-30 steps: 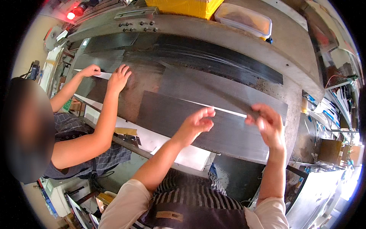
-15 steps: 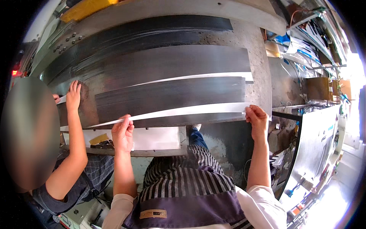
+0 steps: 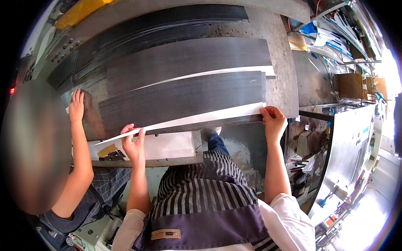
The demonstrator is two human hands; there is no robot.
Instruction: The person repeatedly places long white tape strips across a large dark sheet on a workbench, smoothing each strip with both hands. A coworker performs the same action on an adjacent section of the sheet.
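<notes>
A long white strip [image 3: 205,117] runs along the near edge of a dark grey sheet [image 3: 184,98] on the workbench. My left hand [image 3: 134,146] pinches the strip toward its left end, where it narrows to a thin line and reaches past the bench edge. At the other end, my right hand [image 3: 274,121] has its fingertips closed on the strip at the sheet's near right corner. Behind lies a second dark sheet [image 3: 188,56], with another white strip [image 3: 226,71] along its near edge.
At my left, a co-worker's hand [image 3: 76,106] rests on the bench [image 3: 280,88]. Below the front edge, a drawer [image 3: 167,146] holds white sheet material and a tan piece. A dark strip lies along the back. To the right stand a cardboard box [image 3: 351,86] and a black-framed table [image 3: 343,150].
My right hand has moved left with its end of the strip. More of the strip's white face shows in the middle. The bench sits slightly higher in view.
</notes>
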